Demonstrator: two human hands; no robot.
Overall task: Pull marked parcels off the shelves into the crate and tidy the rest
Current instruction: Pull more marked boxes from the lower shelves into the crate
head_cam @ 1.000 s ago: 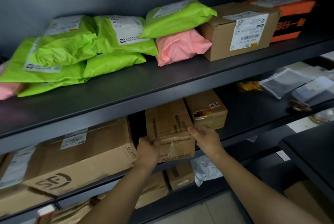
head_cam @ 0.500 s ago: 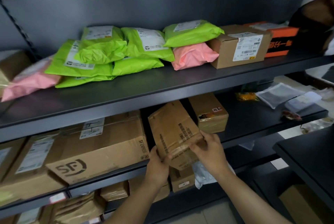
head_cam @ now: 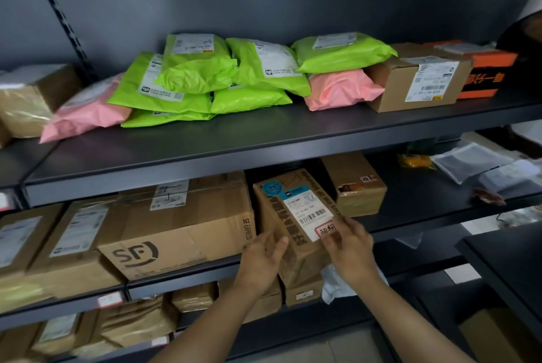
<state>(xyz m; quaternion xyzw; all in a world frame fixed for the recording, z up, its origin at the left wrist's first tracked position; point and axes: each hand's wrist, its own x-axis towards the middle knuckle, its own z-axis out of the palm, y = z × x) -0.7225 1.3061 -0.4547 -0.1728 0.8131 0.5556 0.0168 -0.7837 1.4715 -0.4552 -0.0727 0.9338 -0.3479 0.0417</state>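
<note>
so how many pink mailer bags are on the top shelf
2. One pink bag lies at the left, beside the green pile; the other pink bag sits toward the right, under a green bag and against the brown box. More could be hidden behind the green pile.

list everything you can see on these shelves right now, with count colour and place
green mailers: about six, lime green, top shelf centre pile
pink mailers: two, pink, top shelf, either side of the green pile
labelled box: one, brown, top shelf right
orange box: one, orange and black, top shelf far right
SF box: one, brown, middle shelf left
held box: one, brown, red-edged sticker, front of middle shelf
small box: one, brown, middle shelf behind it
clear bags: several, middle shelf right
left hand: on held box's left side
right hand: on its right side
</note>
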